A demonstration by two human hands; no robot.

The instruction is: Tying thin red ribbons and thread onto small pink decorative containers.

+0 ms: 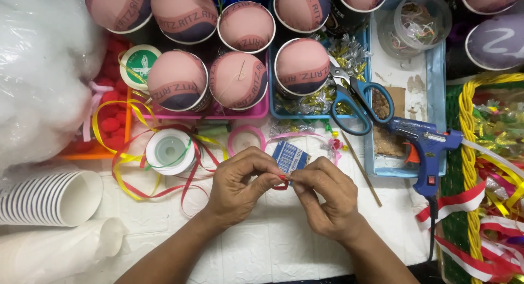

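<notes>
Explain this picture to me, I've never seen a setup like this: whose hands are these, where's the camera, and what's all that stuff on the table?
There is one picture, from a camera worn on the person's head, looking down at their own bare hands over a white table. The left hand and right hand pinch a small piece of red ribbon between the fingertips. Near the left hand lie a ribbon spool with loose red and yellow ribbon, and a stack of white paper cups. Above stand cups topped with pink fabric domes in trays. To the right lie scissors and a blue glue gun.
</notes>
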